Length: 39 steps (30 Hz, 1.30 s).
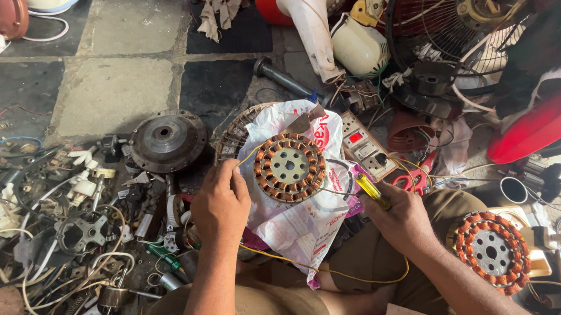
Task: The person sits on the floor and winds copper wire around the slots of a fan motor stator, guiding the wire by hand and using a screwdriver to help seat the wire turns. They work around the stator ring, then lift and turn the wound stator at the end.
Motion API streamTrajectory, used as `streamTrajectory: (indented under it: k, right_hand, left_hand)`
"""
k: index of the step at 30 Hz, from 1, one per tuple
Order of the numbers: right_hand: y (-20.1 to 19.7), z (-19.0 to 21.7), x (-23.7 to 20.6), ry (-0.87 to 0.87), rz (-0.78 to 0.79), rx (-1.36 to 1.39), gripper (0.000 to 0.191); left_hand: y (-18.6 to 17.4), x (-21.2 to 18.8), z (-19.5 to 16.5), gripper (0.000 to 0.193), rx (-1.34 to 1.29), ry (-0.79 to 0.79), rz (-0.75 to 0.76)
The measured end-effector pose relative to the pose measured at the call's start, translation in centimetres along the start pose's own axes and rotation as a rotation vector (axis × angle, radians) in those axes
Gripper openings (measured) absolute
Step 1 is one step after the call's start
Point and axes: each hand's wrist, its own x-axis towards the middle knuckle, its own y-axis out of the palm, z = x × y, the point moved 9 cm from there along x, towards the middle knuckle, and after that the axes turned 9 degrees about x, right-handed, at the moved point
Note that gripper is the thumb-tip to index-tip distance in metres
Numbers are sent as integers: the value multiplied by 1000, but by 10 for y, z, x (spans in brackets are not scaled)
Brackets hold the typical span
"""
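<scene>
Two hands work low in the view, over the person's lap. The left hand (220, 203) is curled, its fingertips pinching a thin yellow wire (330, 272) at the rim of a fan stator (289, 167); the wire loops down across the knees. The right hand (398, 218) is clenched around a yellow-handled screwdriver (372, 191), its tip pointing toward the stator. That stator, a ring of copper windings around a pale metal hub, lies flat on a white plastic bag (297, 224) between the hands. It looks heavy and stiff, but the fine copper coils would scratch or snag easily, so the hub or the outer iron edge seems the safer place to grip. Just right of the knee rests a second stator (492, 252). Beside the bag sit a switch board (366, 151) and red scissors (413, 180). To the left lies a dark round motor cover (168, 140) among loose parts. Farthest off stands a red fan cage (453, 11).
</scene>
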Motion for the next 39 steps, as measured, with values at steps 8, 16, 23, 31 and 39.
streamTrajectory:
  k: [8,16,23,31,39]
  right_hand:
    - [0,-1,-1,-20,-5,3,31]
    - [2,-4,0,-47,7,0,31]
    - [3,-3,-1,-58,7,37,30]
    - [3,-4,-1,-38,3,-7,32]
    - [3,-6,-1,-14,-10,-45,33]
  left_hand:
    - [-17,0,-18,14,-138,124,-11]
    - [-25,-20,-27,12,-203,195,236]
    - [-7,-20,-28,13,-179,199,305]
    - [-5,-21,-23,14,-118,176,344]
    - [-5,-21,-24,15,-105,159,365]
